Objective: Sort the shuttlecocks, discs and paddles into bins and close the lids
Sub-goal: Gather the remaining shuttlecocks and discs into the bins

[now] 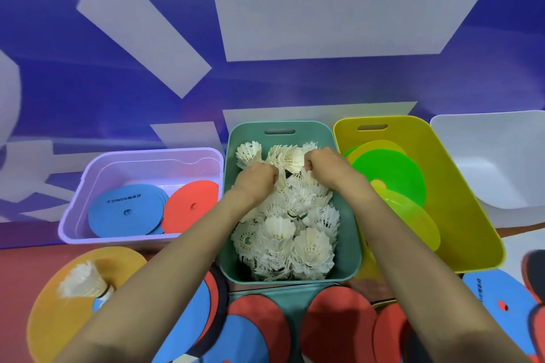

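A lilac bin (68,227) at left holds a blue disc (124,212) and a red disc (191,206); in front of it, a stray shuttlecock (82,280) lies on an orange disc (56,321). In the teal bin (349,244), the left hand (259,181) and right hand (324,165) work close together, fingers curled around the heaped shuttlecocks (295,239). The yellow bin (457,186) alongside carries a green disc (392,174).

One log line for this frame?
left hand grips shuttlecocks | right hand same | teal bin open | loose shuttlecock on orange disc
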